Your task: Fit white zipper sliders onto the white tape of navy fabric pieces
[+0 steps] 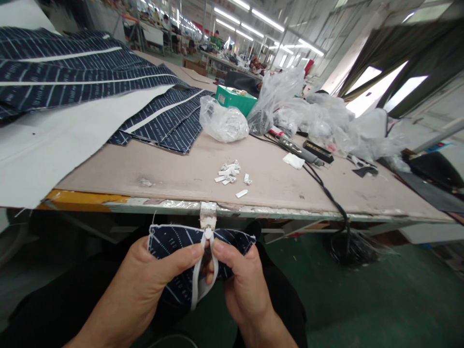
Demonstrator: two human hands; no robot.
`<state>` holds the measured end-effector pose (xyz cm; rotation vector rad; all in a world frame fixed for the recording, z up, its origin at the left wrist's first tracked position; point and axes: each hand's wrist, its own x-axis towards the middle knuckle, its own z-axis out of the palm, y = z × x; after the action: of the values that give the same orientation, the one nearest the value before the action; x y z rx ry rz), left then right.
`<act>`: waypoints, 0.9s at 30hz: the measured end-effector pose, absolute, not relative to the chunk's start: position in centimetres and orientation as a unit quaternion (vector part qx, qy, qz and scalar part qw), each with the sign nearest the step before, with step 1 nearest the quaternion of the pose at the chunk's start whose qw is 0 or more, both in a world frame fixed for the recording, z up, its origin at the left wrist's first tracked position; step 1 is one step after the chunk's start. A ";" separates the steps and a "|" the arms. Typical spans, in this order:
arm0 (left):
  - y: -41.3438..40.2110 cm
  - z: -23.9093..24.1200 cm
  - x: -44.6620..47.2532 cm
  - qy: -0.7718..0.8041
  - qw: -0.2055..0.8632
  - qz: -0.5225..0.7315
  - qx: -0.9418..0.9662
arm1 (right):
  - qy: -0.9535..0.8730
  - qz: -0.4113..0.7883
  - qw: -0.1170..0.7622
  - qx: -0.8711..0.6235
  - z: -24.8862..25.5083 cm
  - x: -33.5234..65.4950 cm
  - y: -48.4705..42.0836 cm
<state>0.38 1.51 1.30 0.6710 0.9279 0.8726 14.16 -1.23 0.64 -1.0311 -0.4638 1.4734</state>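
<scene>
A navy fabric piece (174, 238) with pale lettering and a white zipper tape (196, 280) along its edges is held between my two hands, just in front of the table edge. My left hand (152, 270) pinches its left side, thumb pressed beside the tape. The opposite side is gripped by my right hand (243, 270), thumb also near the tape. Between the thumbs the tape parts into a loop. At the loop's top sits a small white zipper slider (208, 233), against a worn metal bracket (208, 213) fixed to the table edge. Fingers behind the fabric are partly hidden.
On the table (174, 174) lie a small pile of white sliders (228, 171), stacked striped navy fabric (163, 121), a green box (235, 99), clear plastic bags (224, 121) and a grey corded tool (299, 151). Its black cable (328, 193) hangs over the front edge.
</scene>
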 end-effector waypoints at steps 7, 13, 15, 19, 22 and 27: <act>1.7 1.3 0.4 0.492 0.698 0.373 0.363 | -0.199 0.625 0.625 -0.424 0.3 14.0 -1.4; 1.8 1.4 0.4 0.445 0.745 0.387 0.311 | -0.204 0.627 0.628 -0.413 0.0 13.9 -1.5; 2.0 1.4 0.4 0.446 0.749 0.388 0.300 | -0.201 0.624 0.634 -0.410 -0.1 13.9 -1.3; 2.3 1.3 0.5 0.447 0.733 0.397 0.324 | -0.211 0.624 0.636 -0.402 0.0 13.9 -0.8; 2.4 1.3 0.7 0.452 0.721 0.403 0.336 | -0.213 0.616 0.639 -0.407 0.0 13.9 -0.7; 2.1 1.7 0.8 0.468 0.723 0.397 0.317 | -0.222 0.610 0.638 -0.414 -0.1 14.1 -1.1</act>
<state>0.79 2.10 1.69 0.6995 1.0331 0.8763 14.05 -1.12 -0.08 -0.9455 -0.5056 1.3920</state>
